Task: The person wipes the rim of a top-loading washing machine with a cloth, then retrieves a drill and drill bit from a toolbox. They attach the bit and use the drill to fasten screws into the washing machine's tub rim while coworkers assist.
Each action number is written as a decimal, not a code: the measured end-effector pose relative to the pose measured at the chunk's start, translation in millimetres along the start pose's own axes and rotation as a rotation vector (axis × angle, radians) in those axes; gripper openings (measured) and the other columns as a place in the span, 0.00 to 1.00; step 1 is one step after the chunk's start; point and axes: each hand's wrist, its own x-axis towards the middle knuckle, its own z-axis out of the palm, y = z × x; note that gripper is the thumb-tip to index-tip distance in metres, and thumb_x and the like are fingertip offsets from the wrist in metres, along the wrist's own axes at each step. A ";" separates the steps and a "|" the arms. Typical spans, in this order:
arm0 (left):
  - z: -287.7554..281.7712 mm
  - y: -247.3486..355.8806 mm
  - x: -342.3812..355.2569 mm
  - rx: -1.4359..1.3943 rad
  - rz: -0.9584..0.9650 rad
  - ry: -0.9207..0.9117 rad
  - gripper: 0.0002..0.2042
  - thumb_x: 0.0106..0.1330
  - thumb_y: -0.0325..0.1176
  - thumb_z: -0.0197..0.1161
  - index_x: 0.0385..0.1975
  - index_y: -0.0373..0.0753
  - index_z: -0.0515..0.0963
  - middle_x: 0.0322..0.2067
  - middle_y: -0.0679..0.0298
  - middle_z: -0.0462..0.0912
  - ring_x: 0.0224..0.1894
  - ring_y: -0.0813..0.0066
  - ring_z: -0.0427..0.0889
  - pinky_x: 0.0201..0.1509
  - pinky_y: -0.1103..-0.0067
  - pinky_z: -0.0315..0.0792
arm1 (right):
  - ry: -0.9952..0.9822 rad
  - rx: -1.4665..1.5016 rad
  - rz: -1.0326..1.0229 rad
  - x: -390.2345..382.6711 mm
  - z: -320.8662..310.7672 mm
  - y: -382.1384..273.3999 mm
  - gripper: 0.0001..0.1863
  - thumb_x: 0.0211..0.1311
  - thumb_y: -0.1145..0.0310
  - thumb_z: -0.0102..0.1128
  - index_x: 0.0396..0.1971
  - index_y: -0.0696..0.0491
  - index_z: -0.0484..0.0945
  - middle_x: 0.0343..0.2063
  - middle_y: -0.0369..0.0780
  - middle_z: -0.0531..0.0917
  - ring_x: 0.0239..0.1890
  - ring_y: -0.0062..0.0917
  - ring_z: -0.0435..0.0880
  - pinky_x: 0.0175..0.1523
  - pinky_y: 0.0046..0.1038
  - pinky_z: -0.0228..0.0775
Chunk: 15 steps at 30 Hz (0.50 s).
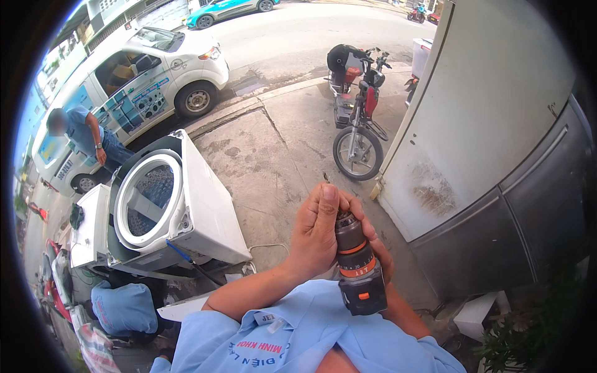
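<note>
A black cordless drill (pixel 352 245) with orange rings is held in front of my chest, its chuck pointing away from me. My left hand (pixel 311 233) is closed at the chuck end, thumb pressed against the fingers. From between the fingertips pokes a small, thin metal tip (pixel 326 178), perhaps a bit; most of it is hidden. My right hand (pixel 382 255) wraps the drill's right side, its grip partly hidden behind the body. The dark block with an orange button (pixel 364 296) at the drill's near end faces my shirt.
An opened white top-load washing machine (pixel 214 208) stands at left, beside a crouching person in blue (pixel 126 309). Another person (pixel 84 130) stands near a white van (pixel 149 74). A motorbike (pixel 359 124) is parked ahead; a large pale panel (pixel 460 143) and grey metal doors (pixel 482 248) flank my right.
</note>
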 end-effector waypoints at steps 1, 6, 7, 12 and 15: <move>-11.6 0.9 17.8 0.008 0.015 0.011 0.18 0.80 0.49 0.40 0.36 0.39 0.63 0.34 0.57 0.75 0.32 0.64 0.84 0.38 0.66 0.84 | -0.075 0.030 0.005 25.8 1.7 -8.3 0.22 0.72 0.57 0.45 0.52 0.60 0.72 0.41 0.45 0.83 0.38 0.29 0.85 0.41 0.28 0.80; -76.0 -4.1 112.6 0.062 0.144 0.129 0.18 0.80 0.48 0.40 0.36 0.39 0.63 0.33 0.56 0.75 0.32 0.64 0.85 0.38 0.68 0.84 | -0.490 0.707 0.356 167.4 -2.4 14.4 0.27 0.71 0.50 0.45 0.52 0.62 0.72 0.38 0.45 0.82 0.36 0.30 0.85 0.38 0.29 0.83; -87.9 -5.4 133.7 0.061 0.178 0.146 0.18 0.80 0.48 0.39 0.36 0.39 0.63 0.33 0.56 0.75 0.32 0.65 0.85 0.39 0.68 0.84 | -0.498 0.708 0.381 195.7 -4.7 20.8 0.26 0.70 0.51 0.45 0.50 0.62 0.73 0.37 0.45 0.83 0.35 0.30 0.85 0.39 0.28 0.82; -130.1 8.3 229.2 0.150 0.338 0.282 0.18 0.81 0.47 0.37 0.35 0.39 0.63 0.33 0.55 0.77 0.32 0.67 0.84 0.40 0.69 0.83 | -0.597 0.456 0.246 333.4 21.3 -19.3 0.22 0.68 0.58 0.47 0.44 0.64 0.78 0.37 0.46 0.85 0.32 0.27 0.85 0.42 0.27 0.79; -150.6 27.6 273.6 0.188 0.387 0.378 0.18 0.81 0.46 0.36 0.35 0.39 0.63 0.33 0.54 0.77 0.32 0.67 0.84 0.40 0.70 0.82 | -0.711 0.539 0.257 403.2 48.3 -37.5 0.22 0.67 0.60 0.49 0.46 0.66 0.77 0.41 0.48 0.84 0.35 0.31 0.86 0.43 0.27 0.80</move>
